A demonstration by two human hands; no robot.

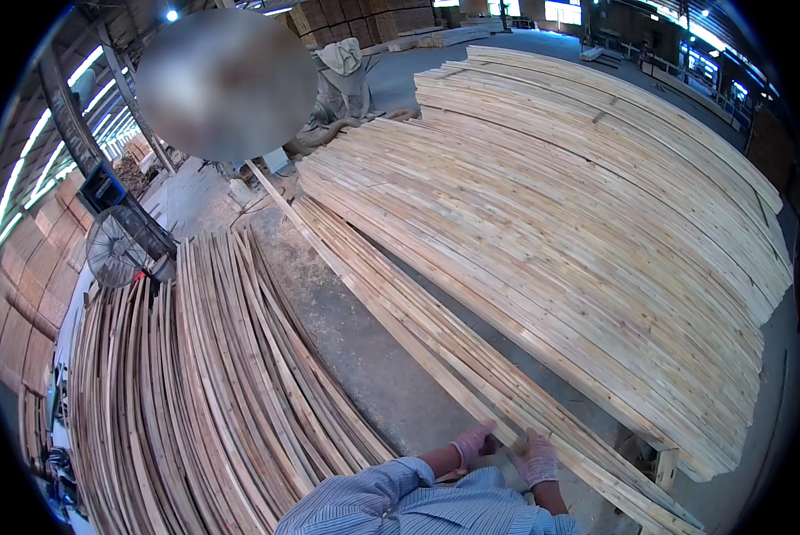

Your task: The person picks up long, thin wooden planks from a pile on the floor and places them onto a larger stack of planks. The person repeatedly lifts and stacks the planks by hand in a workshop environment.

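A long pale wooden strip (355, 283) runs diagonally from the upper left down to my hands. My left hand (476, 444), in a whitish-pink work glove, has its fingers closed on the strip's near-side edge. Just to its right, my right hand (535, 460), gloved the same way, is closed on the strip from above; its fingertips are small and partly blurred. Several similar strips (400, 301) lie alongside in a narrow row, reaching past my hands toward the lower right.
A wide stack of pale boards (551, 241) fills the right side. Darker strips (239, 374) lie bundled at the left. Between them shows a dusty concrete floor (364, 357). A standing fan (117, 248) is beside a post. A blurred oval hides part of the upper left.
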